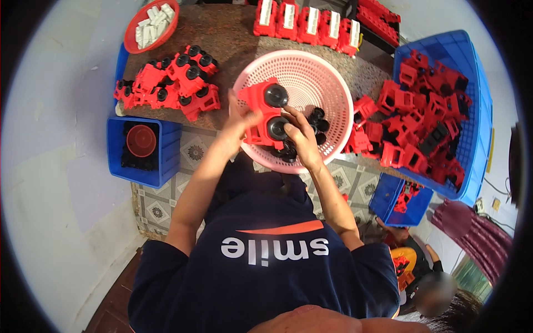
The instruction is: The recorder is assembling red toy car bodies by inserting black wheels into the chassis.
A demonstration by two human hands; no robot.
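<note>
A red plastic toy truck body (256, 105) is held over the pink basket (337, 72), its side with two black wheels turned up. My left hand (236, 130), slightly blurred, grips the toy's left side. My right hand (302, 139) is closed at its right side, thumb and fingers around the lower black wheel (277, 128). The upper black wheel (276, 95) sits in the body beyond my fingertips. Loose black wheels (317, 119) lie in the basket to the right of my hand and partly beneath the toy.
Red toy bodies with wheels (177, 77) are piled left on the stone table (222, 28). Behind stand several red trucks with white tops (311, 25) and a red bowl of white parts (152, 25). A blue crate (469, 161) of red bodies stands right; a person (425, 261) is lower right.
</note>
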